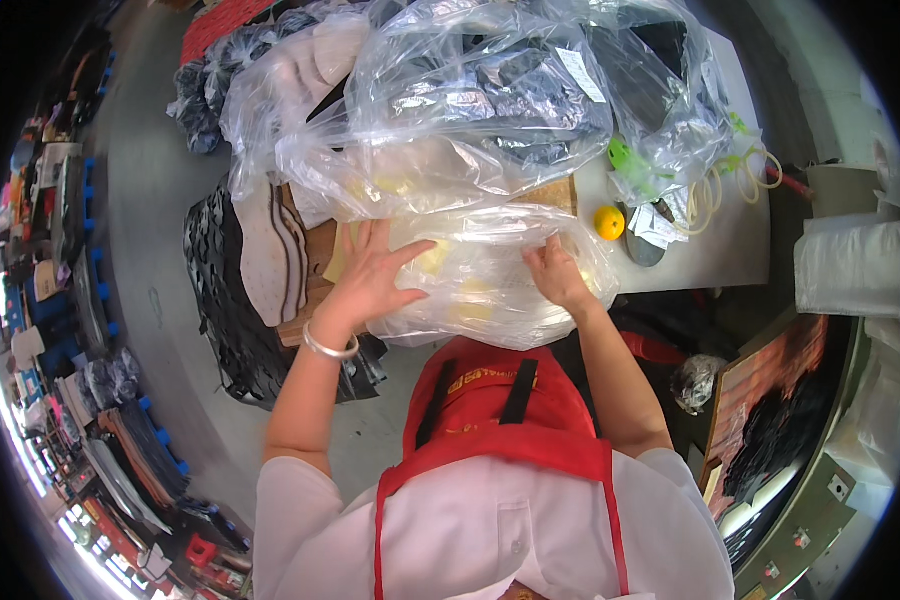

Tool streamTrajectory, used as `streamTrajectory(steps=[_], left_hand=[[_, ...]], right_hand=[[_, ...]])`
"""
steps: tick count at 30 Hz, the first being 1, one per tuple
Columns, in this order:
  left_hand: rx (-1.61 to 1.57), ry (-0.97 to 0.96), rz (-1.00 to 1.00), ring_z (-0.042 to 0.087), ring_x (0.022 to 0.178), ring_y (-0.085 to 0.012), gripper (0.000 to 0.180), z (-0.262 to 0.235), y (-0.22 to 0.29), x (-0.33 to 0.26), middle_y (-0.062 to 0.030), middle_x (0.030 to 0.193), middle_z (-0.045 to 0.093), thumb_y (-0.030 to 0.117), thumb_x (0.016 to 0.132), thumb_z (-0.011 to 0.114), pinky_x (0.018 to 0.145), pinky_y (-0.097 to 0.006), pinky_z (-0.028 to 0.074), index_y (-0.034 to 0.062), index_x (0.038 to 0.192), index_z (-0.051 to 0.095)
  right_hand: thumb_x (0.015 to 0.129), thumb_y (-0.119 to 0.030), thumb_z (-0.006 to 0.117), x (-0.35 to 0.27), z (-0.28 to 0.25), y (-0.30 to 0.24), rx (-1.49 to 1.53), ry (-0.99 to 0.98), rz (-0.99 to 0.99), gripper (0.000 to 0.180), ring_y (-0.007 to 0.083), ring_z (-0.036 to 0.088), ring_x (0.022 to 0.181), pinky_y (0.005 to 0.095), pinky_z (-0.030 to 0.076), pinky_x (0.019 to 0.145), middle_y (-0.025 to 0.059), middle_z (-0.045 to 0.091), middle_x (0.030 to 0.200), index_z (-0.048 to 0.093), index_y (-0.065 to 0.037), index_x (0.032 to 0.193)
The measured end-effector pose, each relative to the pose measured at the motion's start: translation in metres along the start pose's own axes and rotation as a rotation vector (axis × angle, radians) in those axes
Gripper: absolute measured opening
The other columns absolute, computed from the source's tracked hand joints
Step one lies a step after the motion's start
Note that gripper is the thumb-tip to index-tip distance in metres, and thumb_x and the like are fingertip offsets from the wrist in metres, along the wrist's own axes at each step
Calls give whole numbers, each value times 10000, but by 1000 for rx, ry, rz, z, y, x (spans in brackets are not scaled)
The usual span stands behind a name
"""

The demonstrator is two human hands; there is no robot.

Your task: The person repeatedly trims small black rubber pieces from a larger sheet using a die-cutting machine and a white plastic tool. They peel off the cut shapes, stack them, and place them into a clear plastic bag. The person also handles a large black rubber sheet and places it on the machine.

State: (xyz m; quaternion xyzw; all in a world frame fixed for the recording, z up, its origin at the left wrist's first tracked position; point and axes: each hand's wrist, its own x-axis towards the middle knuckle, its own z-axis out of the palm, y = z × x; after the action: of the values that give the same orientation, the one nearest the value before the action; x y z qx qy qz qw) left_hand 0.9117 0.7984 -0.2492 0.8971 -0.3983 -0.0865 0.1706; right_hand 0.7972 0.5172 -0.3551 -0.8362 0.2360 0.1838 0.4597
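A clear plastic bag (490,300) with pale yellow pieces inside lies at the near edge of the table, just in front of my red apron. My left hand (370,275) rests on the bag's left side, fingers spread, with a bangle on the wrist. At the bag's right side, my right hand (560,272) has its fingers curled together on the plastic. Beyond both hands, a larger clear bag (470,110) holds dark, shiny pieces and has a white label.
Beige curved sheets (267,260) stack at the left, beside black cut-out sheeting (215,300) hanging low. A yellow-orange round object (609,222), white paper slips (655,228) and looped pale cord (708,205) lie to the right. Loaded racks line the far left.
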Motion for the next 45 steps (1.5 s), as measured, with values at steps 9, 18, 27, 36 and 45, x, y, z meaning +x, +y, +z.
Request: streamTrajectory(steps=[9,18,27,36,45], left_hand=[[-211,-243,-65,589,953,-324,571,73,64,8,-156,1167,549,169,709,770,875,-439,466,19,1203,526],[-127,-422,95,444,1217,-383,944,96,7,4,-220,1383,372,304,632,829,1003,-407,414,-37,1380,366],[-303,-493,-16,547,1108,-362,825,105,-5,30,-201,1368,366,155,699,770,924,-410,479,44,1405,358],[-80,-377,19,526,1117,-424,869,99,30,39,-261,1335,376,66,646,797,909,-449,485,-40,1372,331],[-45,-358,179,548,1092,-418,482,131,18,44,-285,1215,519,61,813,611,931,-441,468,-75,1256,478]], right_hand=[[766,-197,693,-21,26,-13,-402,198,-176,488,449,580,976,470,473,861,284,632,946,500,88,1112],[717,-143,661,-9,-6,-38,-865,-210,56,349,358,502,1193,467,488,914,246,528,1267,674,-9,1039],[893,-199,532,21,24,-53,-269,75,-238,400,354,670,924,470,528,828,264,657,1007,525,-26,1254],[926,-226,443,37,21,-40,-194,188,49,743,445,634,924,462,513,818,311,623,1051,29,117,1439],[714,-82,576,-37,16,-61,-341,147,-402,189,367,649,861,402,538,774,265,638,934,637,73,803]])
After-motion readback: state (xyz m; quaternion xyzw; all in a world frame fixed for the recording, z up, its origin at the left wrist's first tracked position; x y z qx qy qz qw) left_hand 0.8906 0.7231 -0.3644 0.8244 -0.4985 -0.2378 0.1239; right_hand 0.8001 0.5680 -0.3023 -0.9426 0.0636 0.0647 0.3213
